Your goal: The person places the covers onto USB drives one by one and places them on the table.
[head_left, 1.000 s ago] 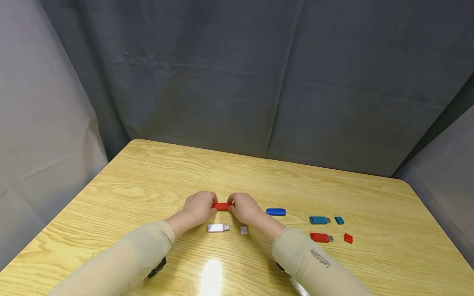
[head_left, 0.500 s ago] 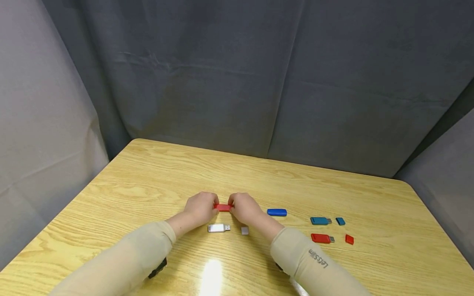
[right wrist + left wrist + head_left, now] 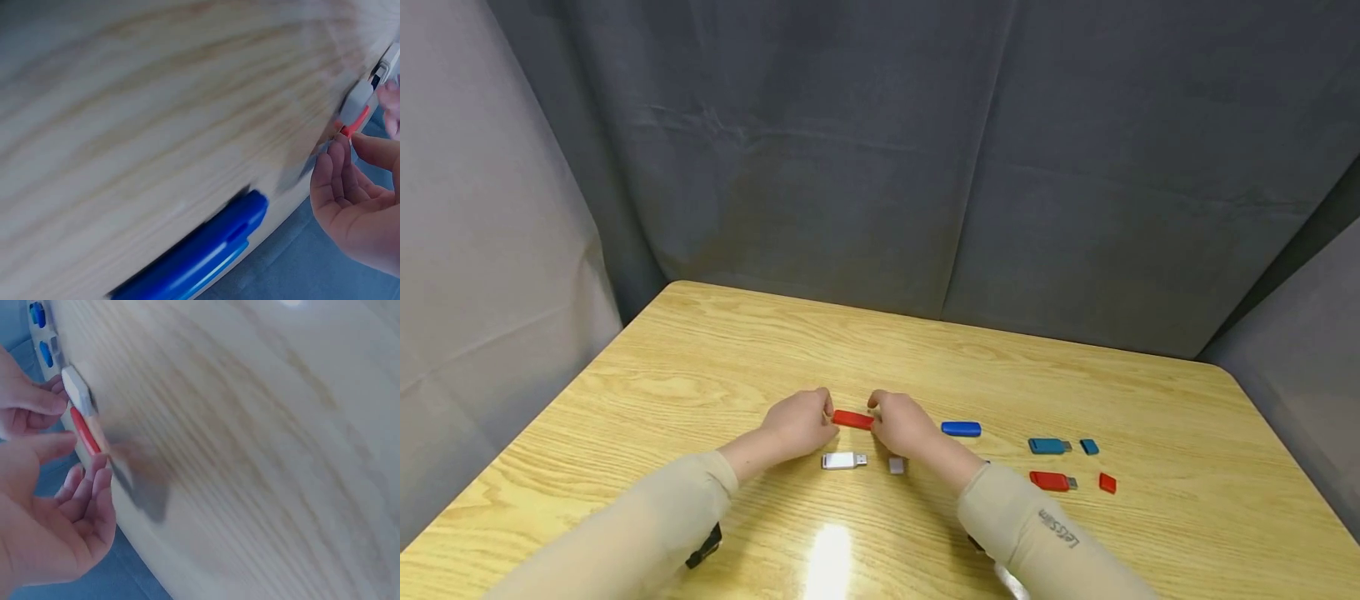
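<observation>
A red USB flash drive, its connector not showing, lies between my two hands. My left hand is at its left end, with thumb and fingers spread apart in the left wrist view. At the right end is my right hand, thumb tip right at the drive and forefinger lifted off above it. Just nearer lie a white USB flash drive with its metal connector bare and a small white cap. In the right wrist view, a blue USB flash drive is large in front of that hand.
To the right lie a teal USB flash drive with its teal cap and another red one with a red cap. Grey curtains stand behind the wooden table.
The fingers of both hands have loosened from the red flash drive's ends, and the left hand has drawn back leftward. The drive now tilts slightly, right end nearer.
</observation>
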The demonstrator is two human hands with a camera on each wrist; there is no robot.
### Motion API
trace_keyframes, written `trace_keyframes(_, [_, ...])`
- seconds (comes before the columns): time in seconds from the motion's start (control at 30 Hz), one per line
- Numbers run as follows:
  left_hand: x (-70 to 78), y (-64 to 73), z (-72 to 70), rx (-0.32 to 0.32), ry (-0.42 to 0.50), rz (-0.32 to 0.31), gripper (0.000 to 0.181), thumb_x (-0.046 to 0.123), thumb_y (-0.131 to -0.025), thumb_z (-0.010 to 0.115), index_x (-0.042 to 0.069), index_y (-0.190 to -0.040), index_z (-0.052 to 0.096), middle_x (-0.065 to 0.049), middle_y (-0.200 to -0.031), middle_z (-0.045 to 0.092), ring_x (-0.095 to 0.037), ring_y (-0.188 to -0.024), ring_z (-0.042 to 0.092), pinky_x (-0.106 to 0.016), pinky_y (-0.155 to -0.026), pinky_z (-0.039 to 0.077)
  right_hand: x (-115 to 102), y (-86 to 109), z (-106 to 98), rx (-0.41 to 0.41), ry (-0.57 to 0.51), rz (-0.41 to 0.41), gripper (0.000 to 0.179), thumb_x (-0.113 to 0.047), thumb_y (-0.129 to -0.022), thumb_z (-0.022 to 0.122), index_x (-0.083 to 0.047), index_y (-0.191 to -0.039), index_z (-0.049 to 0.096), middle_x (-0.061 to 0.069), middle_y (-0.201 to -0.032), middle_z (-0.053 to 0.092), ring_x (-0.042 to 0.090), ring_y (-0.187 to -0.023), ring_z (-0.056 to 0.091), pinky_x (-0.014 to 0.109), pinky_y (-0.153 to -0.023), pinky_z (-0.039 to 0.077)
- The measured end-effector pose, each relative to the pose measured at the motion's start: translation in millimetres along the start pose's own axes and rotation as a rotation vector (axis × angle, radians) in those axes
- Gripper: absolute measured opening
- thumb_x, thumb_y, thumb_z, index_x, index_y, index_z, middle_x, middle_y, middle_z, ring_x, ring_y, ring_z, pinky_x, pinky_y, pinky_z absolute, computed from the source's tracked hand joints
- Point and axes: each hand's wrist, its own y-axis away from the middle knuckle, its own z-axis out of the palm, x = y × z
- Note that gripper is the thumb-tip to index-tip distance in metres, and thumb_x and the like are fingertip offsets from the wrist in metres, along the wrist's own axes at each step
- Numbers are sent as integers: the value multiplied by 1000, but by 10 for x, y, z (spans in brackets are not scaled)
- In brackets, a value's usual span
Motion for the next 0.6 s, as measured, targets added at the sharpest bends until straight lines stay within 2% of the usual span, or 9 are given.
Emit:
trace_keyframes(0.17, [31,103,-52,-109,33,64,17,22,-79,72,13,-77,58,5,-67,53,-10,-59,45,-23,-55,34,83,41,-57,-21,-26,-4,26,-5,-88,58,1,-113,57,6,-75,57,15,-65,46,27,-60,40])
trace_keyframes(0.27, [72,146,-62,-160,42,119,15,19,-76,75,13,-77,61,6,-69,54,-9,-63,46,-22,-58,36,135,71,-110,-87,-71,-25,28,-8,-89,59,2,-115,56,2,-66,47,13,-59,40,25,-56,35])
trace_keyframes(0.4, [98,169,-60,-170,28,150,16,14,-74,76,14,-72,60,6,-67,53,-8,-64,46,-22,-58,35,183,118,-198,-207,-109,-53,30,-12,-87,63,0,-115,57,1,-74,51,13,-64,43,26,-61,38])
trace_keyframes(0.53, [95,184,-57,-184,23,139,19,14,-74,76,13,-70,57,5,-64,52,-9,-61,45,-22,-55,34,232,152,-240,-293,-82,-98,23,-14,-83,68,-4,-102,61,1,-82,54,13,-72,46,26,-66,39])
trace_keyframes(0.6, [88,194,-55,-190,26,139,20,13,-74,76,13,-69,56,5,-63,51,-9,-60,44,-22,-54,33,243,170,-245,-319,-72,-111,19,-16,-81,71,-6,-94,61,1,-79,52,13,-70,44,26,-63,37])
